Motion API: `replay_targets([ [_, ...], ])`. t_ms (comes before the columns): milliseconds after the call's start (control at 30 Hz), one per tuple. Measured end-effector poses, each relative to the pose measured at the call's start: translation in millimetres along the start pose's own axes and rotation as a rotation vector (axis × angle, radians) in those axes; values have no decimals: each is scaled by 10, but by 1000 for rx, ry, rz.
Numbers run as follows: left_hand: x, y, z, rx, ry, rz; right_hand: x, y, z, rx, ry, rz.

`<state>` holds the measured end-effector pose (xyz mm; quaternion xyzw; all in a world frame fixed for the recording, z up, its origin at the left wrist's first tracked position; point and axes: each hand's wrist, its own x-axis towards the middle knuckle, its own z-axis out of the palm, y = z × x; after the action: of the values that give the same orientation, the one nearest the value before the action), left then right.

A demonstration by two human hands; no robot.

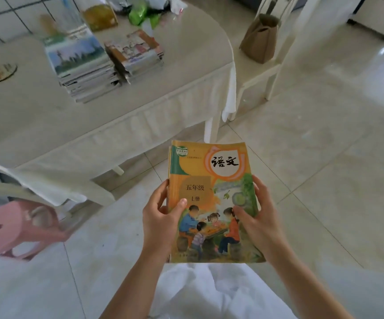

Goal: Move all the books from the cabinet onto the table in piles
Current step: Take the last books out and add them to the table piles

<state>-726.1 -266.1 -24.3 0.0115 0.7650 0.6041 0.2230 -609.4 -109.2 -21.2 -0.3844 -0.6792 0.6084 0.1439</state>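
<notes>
Here, the left hand (161, 217) and right hand (258, 217) clasp an orange textbook (211, 199) by its side edges, low in the frame's centre, short of the table (37, 125). Added carelessly, it could topple the uneven piles (83, 65) at upper left. The cabinet is out of view; books beneath the textbook are unclear.

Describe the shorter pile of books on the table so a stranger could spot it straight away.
Find the table with the pale cloth. Near its far side two piles of books stand side by side, close to touching. The shorter pile is the right one, nearer the chair; its top cover shows cartoon children, while the taller pile beside it is topped by a skyline picture.
</notes>
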Motion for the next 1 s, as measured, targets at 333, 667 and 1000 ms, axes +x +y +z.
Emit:
replay_targets([
  [333,873,208,14,-89,187,-19,1182,-365,387,-67,-180,-36],
  [667,2100,804,491,-217,324,-27,2841,-980,540,-121,-342,-90],
  [1000,3286,1162,323,-335,397,9,4059,-1524,1206,-218,-438,-87],
])
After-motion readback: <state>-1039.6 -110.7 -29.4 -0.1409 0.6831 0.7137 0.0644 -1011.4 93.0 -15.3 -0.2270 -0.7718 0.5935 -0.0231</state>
